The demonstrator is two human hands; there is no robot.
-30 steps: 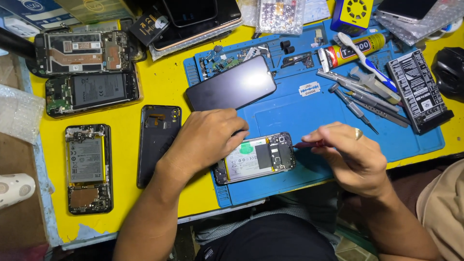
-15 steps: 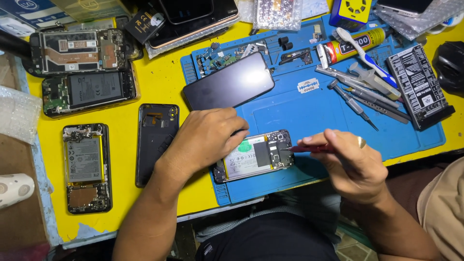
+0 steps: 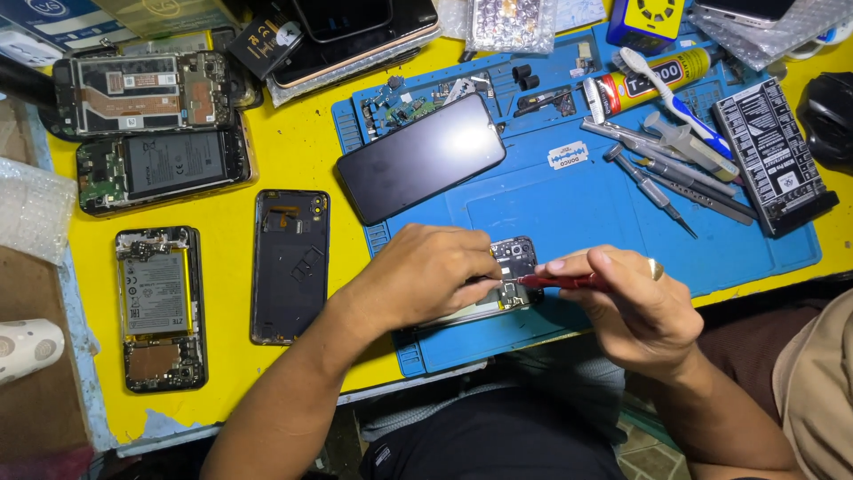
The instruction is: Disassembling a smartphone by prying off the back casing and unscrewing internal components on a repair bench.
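Blue box (image 3: 53,22) top-left corner, yellow glue tube (image 3: 653,78) on blue mat (image 3: 569,204). Left hand (image 3: 426,276) presses opened phone (image 3: 511,267) flat; right hand (image 3: 635,302) pinches red tool (image 3: 564,282), tip on phone.

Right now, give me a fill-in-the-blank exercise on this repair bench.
1. The left hand presses down on an opened ____ on the blue mat.
2. The right hand holds a tool with a ____ handle.
3. The detached dark screen lies partly on the mat, partly on the ____ tabletop.

Missing words: phone; red; yellow
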